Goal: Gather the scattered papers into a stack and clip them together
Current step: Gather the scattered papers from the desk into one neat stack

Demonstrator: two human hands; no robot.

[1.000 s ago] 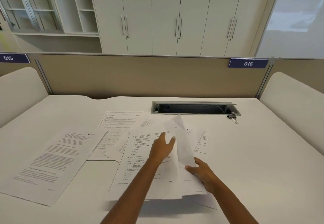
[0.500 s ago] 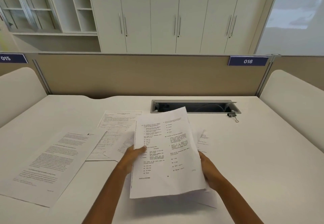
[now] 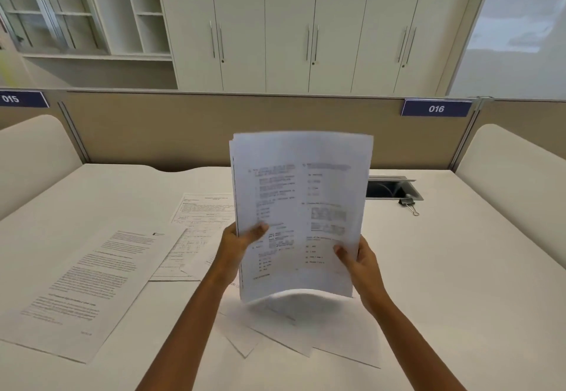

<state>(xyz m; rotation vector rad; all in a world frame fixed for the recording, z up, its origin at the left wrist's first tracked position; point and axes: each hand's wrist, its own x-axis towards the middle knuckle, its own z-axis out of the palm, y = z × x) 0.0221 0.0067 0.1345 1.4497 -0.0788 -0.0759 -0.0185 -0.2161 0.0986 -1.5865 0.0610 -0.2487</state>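
Upright printed stack (image 3: 301, 216), loose sheets (image 3: 88, 286) flat, clip (image 3: 409, 204) apart.

Both hands held a sheaf of papers (image 3: 301, 206) upright above the desk (image 3: 459, 268), left hand (image 3: 237, 245) and right hand (image 3: 360, 263) gripping its side edges. Loose sheets (image 3: 88, 286) lay left, binder clip (image 3: 409, 205) sat far right.

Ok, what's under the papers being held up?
Under the held stack, a few loose sheets lie fanned on the desk, corners poking out toward the person. The stack hides whatever lies on the desk farther back, including part of the cable slot.
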